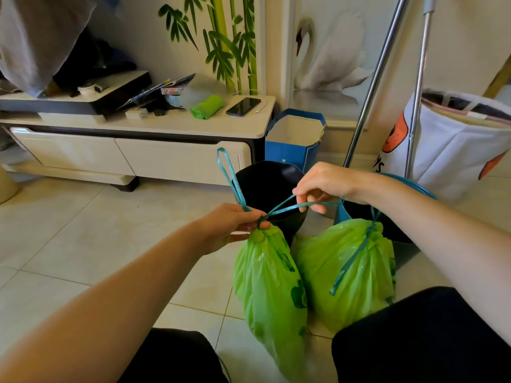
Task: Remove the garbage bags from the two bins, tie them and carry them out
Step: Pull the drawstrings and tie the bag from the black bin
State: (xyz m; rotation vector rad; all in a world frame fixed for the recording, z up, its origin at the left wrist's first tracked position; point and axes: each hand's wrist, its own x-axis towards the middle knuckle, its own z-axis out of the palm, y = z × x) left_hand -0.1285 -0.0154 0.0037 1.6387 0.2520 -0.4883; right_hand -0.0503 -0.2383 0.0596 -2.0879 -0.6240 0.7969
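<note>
Two bulging green plastic garbage bags are set on the pale tiled floor, touching, in front of a black round bin. The gathered neck of the left bag is pinched by the left hand; its teal drawstring is gripped by the right hand. The right bag is already cinched.

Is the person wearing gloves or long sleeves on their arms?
No. The left hand and right hand are bare, with no gloves, rings or watch in view. Both forearms are uncovered too, with no sleeves showing. Only dark clothing shows at the bottom edge.
</note>
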